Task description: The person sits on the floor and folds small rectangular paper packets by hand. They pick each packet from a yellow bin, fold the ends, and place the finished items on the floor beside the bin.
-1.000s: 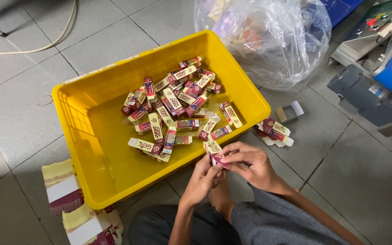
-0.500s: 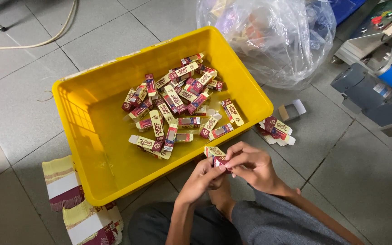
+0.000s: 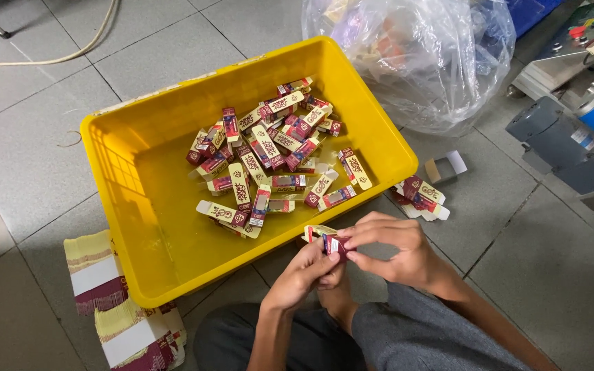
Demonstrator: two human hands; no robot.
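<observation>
Both hands pinch one small red and cream carton (image 3: 326,240): the left hand (image 3: 305,273) grips it from below, the right hand (image 3: 392,249) from the side, fingers curled. Just beyond them sits a yellow crate (image 3: 139,227) holding a heap of like cartons (image 3: 269,154)

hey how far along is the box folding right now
Done: a pile of folded boxes lies in the yellow bin. In hand: left hand and right hand hold one small box. Left: stacks of flat cartons beside the bin.
</observation>
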